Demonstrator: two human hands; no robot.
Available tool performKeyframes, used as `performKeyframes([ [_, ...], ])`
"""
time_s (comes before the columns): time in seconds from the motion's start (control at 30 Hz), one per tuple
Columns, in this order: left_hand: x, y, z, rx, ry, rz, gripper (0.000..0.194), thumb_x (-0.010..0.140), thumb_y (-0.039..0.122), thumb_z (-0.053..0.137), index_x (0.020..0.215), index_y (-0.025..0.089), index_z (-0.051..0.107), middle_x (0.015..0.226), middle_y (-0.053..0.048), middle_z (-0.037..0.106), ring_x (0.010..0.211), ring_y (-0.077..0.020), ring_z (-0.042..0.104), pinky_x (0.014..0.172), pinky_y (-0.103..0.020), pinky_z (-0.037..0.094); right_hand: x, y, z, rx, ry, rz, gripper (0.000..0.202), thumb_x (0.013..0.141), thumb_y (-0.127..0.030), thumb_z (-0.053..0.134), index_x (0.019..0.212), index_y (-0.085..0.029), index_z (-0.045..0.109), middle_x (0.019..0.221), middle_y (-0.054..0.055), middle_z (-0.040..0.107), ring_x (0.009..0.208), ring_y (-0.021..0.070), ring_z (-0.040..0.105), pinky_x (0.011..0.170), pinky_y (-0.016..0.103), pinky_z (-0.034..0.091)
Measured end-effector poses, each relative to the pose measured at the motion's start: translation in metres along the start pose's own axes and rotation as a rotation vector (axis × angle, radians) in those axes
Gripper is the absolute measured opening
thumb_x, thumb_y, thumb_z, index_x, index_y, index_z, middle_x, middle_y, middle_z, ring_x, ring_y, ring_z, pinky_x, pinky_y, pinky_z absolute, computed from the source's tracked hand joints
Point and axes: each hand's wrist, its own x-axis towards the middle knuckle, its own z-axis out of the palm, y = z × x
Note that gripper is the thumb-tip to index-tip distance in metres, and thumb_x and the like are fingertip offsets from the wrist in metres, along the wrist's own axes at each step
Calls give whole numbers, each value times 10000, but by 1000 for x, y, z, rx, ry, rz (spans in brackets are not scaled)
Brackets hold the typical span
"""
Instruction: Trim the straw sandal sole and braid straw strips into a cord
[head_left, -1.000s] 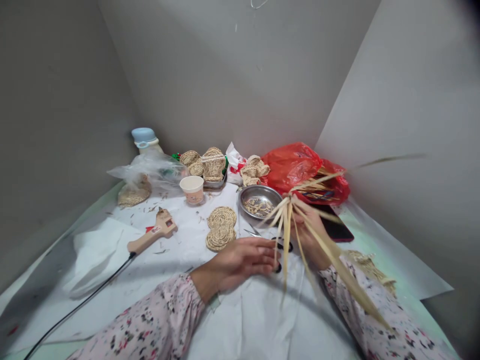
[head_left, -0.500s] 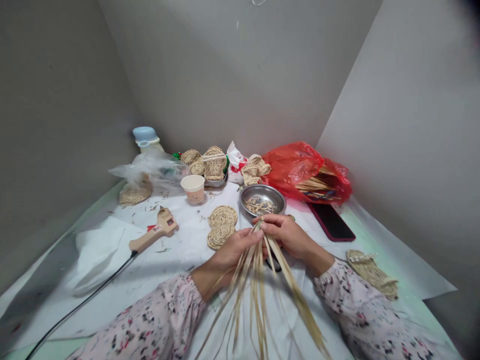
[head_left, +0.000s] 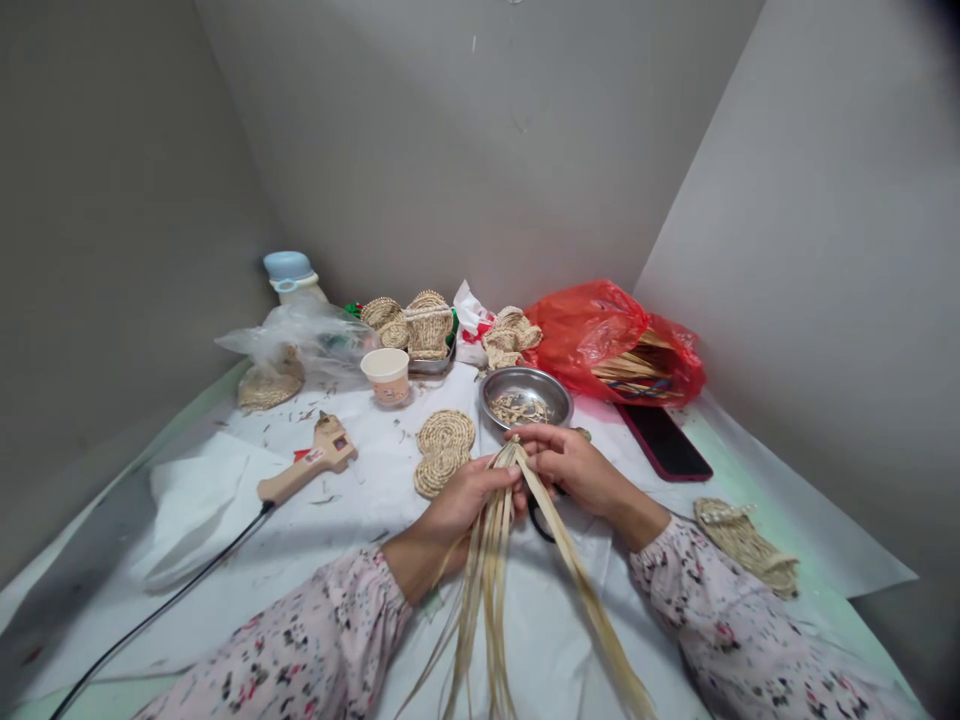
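Observation:
A bundle of pale straw strips [head_left: 491, 570] hangs down from between my two hands, gathered at a small knot-like top. My left hand [head_left: 469, 505] is closed on the bundle, its thumb lying across the strips. My right hand [head_left: 574, 470] pinches near the gathered top, where one wider strip [head_left: 577, 570] splits off to the right. Partly hidden behind the right hand is a black loop [head_left: 540, 520], perhaps a scissors handle. Just beyond the hands stands a metal bowl [head_left: 491, 400] with straw scraps. Left of it lies a coiled woven straw sole [head_left: 444, 450].
At left rests a hot glue gun [head_left: 311, 463] with a black cord. A paper cup [head_left: 386, 377], woven straw pieces [head_left: 429, 325] and a lidded bottle [head_left: 289, 272] stand farther back. To the right are a red plastic bag [head_left: 577, 335] of straw, a phone [head_left: 666, 445] and a woven slipper [head_left: 746, 545].
The hanging strips have drawn together toward the left hand, leaving the wider strip apart on the right. My right hand has shifted slightly left.

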Motion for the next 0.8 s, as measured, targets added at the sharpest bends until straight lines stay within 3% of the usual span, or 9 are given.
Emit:
performKeyframes([
  [0.23, -1, 1, 2, 100, 14, 22, 320, 739, 396, 727, 831, 107, 624, 598, -6, 560, 480, -58, 463, 455, -172, 303, -1, -4, 4, -20, 31, 5, 379, 678, -193, 621, 1055, -158, 604, 756, -3, 657, 499, 79, 524, 468, 201, 400],
  [0.37, 3, -2, -3, 101, -5, 28, 296, 771, 392, 694, 813, 108, 621, 545, 13, 521, 492, -70, 480, 465, -177, 303, -2, -6, 5, -18, 29, 7, 369, 677, -178, 613, 1044, -149, 615, 728, -10, 637, 510, 81, 524, 476, 201, 398],
  [0.5, 6, -5, -7, 67, -33, 18, 301, 781, 373, 678, 668, 116, 569, 532, 1, 510, 494, -80, 488, 435, -178, 267, -2, -6, 4, 12, 13, -3, 367, 679, -152, 584, 1044, -145, 621, 716, -4, 632, 529, 91, 539, 483, 203, 395],
  [0.57, 6, -5, -7, 49, -34, 14, 299, 775, 361, 685, 655, 113, 568, 554, -13, 531, 499, -82, 491, 447, -182, 293, -2, -5, 4, 14, 6, -4, 364, 681, -152, 580, 1043, -146, 619, 709, -4, 633, 535, 96, 547, 487, 205, 396],
  [0.7, 4, -4, -4, 17, 6, 13, 259, 754, 337, 715, 809, 99, 631, 616, -20, 571, 543, -91, 517, 568, -215, 411, -2, -6, 4, -6, -5, 8, 366, 693, -168, 569, 1058, -147, 601, 700, -4, 640, 529, 100, 556, 481, 205, 393],
  [0.8, 3, -4, -2, 14, 20, 10, 275, 742, 353, 727, 776, 97, 633, 584, -8, 550, 545, -98, 526, 594, -231, 429, -3, -8, 6, -17, -6, 1, 384, 691, -178, 566, 1074, -157, 587, 722, -1, 646, 548, 110, 576, 483, 207, 402],
])
